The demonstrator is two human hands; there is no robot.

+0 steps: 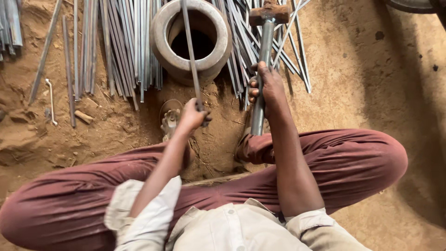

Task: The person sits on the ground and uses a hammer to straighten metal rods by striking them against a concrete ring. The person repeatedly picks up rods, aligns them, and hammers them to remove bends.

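Your left hand [193,116] is clenched around the near end of a thin metal rod [190,56], which runs up and away from your fist across the mouth of the heavy metal ring [162,42] standing on the sandy ground [362,83]. Your right hand [267,88] is wrapped tight on the steel handle of a hammer [265,28], its rusty head just beyond your knuckles. Loose metal strips [123,46] crowd both sides of the ring, some lying under the hammer. Just left of your left fist sits a small metal fitting [170,120].
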